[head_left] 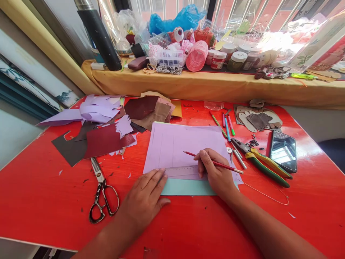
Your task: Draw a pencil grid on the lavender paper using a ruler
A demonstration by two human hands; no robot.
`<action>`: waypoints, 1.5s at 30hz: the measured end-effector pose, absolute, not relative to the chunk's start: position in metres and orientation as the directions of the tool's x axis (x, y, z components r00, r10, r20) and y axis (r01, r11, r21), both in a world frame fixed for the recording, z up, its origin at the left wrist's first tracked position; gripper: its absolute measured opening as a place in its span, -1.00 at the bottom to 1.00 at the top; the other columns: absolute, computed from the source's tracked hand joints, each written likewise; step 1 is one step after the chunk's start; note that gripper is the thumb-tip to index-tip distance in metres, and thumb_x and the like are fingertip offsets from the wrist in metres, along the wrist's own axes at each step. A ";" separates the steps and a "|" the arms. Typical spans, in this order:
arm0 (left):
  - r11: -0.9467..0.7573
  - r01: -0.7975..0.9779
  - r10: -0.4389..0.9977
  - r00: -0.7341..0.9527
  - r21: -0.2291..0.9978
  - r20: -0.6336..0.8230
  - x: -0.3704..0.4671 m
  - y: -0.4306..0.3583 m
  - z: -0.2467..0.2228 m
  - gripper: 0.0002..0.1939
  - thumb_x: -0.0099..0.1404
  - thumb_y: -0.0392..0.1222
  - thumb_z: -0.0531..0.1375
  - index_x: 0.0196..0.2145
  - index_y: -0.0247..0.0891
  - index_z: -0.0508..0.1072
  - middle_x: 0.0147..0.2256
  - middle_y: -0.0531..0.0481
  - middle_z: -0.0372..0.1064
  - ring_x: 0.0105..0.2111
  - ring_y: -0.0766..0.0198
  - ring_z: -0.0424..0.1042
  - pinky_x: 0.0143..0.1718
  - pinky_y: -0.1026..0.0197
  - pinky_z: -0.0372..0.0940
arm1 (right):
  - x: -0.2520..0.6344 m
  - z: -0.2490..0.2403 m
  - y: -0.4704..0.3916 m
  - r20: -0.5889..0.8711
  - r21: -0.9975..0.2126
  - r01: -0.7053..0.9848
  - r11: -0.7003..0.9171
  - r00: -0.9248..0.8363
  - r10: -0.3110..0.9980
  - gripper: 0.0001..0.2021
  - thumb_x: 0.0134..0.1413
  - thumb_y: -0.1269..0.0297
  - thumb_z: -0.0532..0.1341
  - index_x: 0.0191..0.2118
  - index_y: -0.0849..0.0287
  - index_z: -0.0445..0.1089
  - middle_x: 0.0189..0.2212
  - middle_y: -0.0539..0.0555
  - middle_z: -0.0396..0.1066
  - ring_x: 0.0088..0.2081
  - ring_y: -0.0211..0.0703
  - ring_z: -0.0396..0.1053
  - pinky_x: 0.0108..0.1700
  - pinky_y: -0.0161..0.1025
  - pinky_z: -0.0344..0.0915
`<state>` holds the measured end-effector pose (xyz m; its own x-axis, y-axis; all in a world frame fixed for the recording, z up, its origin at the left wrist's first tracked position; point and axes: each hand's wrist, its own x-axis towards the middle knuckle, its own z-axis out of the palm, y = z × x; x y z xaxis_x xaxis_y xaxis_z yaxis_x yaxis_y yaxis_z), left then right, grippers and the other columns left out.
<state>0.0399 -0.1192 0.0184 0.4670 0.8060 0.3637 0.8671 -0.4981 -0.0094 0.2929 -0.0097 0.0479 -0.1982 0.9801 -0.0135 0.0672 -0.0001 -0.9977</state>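
Observation:
My right hand [215,169] is closed round a red pencil [226,166]; the pencil's tip points left, over a lilac paper sheet [188,140]. Faint upright lines are drawn on the sheet's left part. A clear ruler [183,171] lies across its lower part, its right end near my right fingers. With fingers stretched out flat, my left hand [147,192] rests on the ruler's left end. Beneath the lilac sheet, a strip of light teal paper [188,187] shows along the near edge.
Black-handled scissors [101,190] lie left, near leather scraps [105,142] and lilac offcuts [97,109]. On the right are pliers [261,162], a phone [283,151], coloured pens [226,126] and a thin cord [269,190]. Jars [218,60] and a black flask [101,39] stand on the sill.

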 end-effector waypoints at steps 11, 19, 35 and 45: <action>-0.455 0.891 0.808 0.417 -0.008 0.417 0.052 -0.126 0.030 -0.63 0.71 -0.17 0.05 0.20 -0.43 0.53 0.11 -0.26 0.61 0.12 -0.06 0.55 0.21 -0.07 0.34 | 0.291 0.046 -0.012 -0.048 -0.992 0.122 -0.017 -0.257 0.965 -0.45 0.42 -0.31 0.23 -0.34 0.11 0.51 -0.64 -0.06 0.31 -0.59 -0.19 0.27 -0.46 -0.20 0.21; -0.430 0.902 0.836 0.385 0.031 0.391 0.053 -0.131 0.020 -0.62 0.67 -0.19 0.10 0.29 -0.41 0.48 0.10 -0.28 0.60 0.13 -0.08 0.57 0.25 -0.12 0.38 | 0.289 0.051 -0.016 -0.078 -0.988 0.150 -0.036 -0.286 0.955 -0.43 0.40 -0.34 0.23 -0.36 0.09 0.50 -0.64 -0.05 0.32 -0.61 -0.19 0.26 -0.48 -0.20 0.21; -0.459 0.888 0.830 0.414 0.035 0.374 0.051 -0.130 0.020 -0.59 0.65 -0.24 0.12 0.34 -0.41 0.45 0.16 -0.27 0.57 0.20 -0.07 0.53 0.32 -0.11 0.39 | 0.287 0.058 -0.022 -0.128 -0.990 0.099 -0.103 -0.287 0.949 -0.47 0.40 -0.30 0.26 -0.37 0.08 0.52 -0.67 -0.03 0.36 -0.63 -0.18 0.30 -0.54 -0.21 0.23; -0.451 0.892 0.840 0.414 0.026 0.352 0.053 -0.129 0.024 -0.61 0.67 -0.26 0.07 0.31 -0.45 0.45 0.18 -0.28 0.57 0.20 -0.08 0.52 0.28 -0.10 0.39 | 0.287 0.053 -0.020 -0.130 -0.989 0.101 -0.105 -0.286 0.949 -0.47 0.40 -0.29 0.27 -0.37 0.08 0.53 -0.66 -0.03 0.36 -0.63 -0.18 0.30 -0.54 -0.22 0.22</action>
<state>0.0527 -0.1289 0.0235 0.4141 0.8395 0.3516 0.8922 -0.4510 0.0260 0.2873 -0.0196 0.0526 -0.2862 0.9493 -0.1302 0.1014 -0.1051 -0.9893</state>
